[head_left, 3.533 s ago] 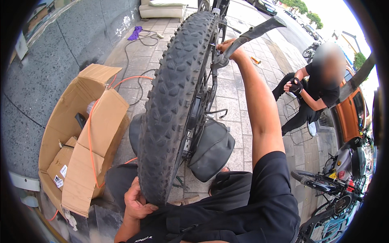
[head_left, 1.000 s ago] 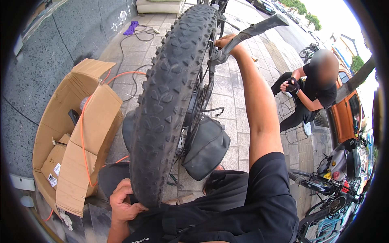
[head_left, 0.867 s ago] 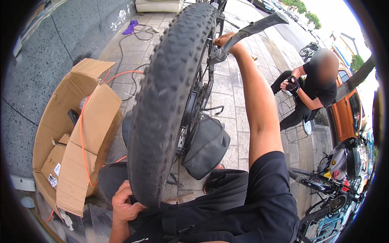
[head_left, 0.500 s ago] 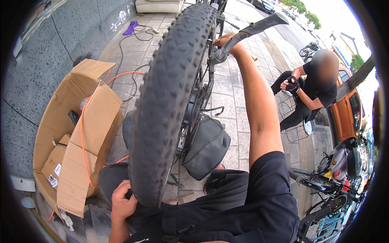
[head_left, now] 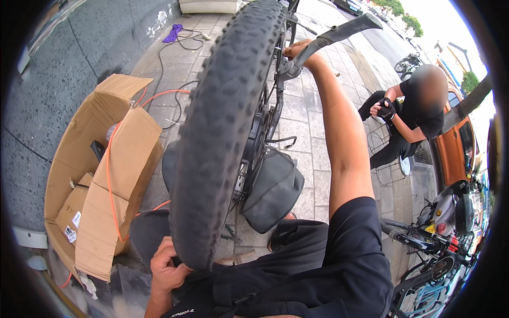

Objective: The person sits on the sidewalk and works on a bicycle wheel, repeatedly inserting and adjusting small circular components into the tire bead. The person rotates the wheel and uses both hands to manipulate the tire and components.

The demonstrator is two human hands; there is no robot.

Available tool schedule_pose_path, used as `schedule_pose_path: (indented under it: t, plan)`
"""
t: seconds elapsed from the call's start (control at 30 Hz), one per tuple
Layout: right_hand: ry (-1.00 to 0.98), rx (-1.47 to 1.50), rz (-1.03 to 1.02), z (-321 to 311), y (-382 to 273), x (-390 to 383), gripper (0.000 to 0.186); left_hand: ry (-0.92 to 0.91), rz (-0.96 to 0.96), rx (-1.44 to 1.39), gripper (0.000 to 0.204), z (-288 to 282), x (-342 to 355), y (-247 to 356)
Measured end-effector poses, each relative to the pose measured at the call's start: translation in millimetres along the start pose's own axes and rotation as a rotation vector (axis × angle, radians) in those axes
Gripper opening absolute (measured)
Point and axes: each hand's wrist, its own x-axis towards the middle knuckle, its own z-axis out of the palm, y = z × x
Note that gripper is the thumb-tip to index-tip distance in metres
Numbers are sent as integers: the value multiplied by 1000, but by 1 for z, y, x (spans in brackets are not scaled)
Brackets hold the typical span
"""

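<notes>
Knobby tyre, left hand fingers hidden behind it.

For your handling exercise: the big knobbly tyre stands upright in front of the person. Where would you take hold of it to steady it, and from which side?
Probably best at the near bottom of the tyre, from the left side, as the left hand does: the broad tread curves toward the person there, and the hub parts and the black bag crowd its right side. The right hand is up near the mudguard.
</notes>
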Motion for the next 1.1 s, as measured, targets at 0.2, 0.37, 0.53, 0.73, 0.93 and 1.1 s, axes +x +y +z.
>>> schedule_pose_path:
  t: [0.2, 0.37, 0.53, 0.73, 0.93, 1.1]
  plan:
    - [0, 75, 127, -1, -7, -1, 38, -92, 35, 393, 26, 3, -4, -35]
    - [60, 72, 90, 1, -9, -6, 39, -1, 123, 434, 20, 7, 9, -21]
    - [31, 19, 46, -1, -6, -3, 35, 210, 151, 29, 27, -2, 15, -17]
    - [22, 92, 97, -1, -11, -6, 39, 181, 316, -98, 51, 12, 16, 11]
    - [18, 26, 76, -5, -18, -9, 40, 79, 82, -13, 31, 7, -4, -10]
    - [-20, -109, -3, -1, -8, -2, 37, -20, 2, 182, 21, 6, -9, -23]
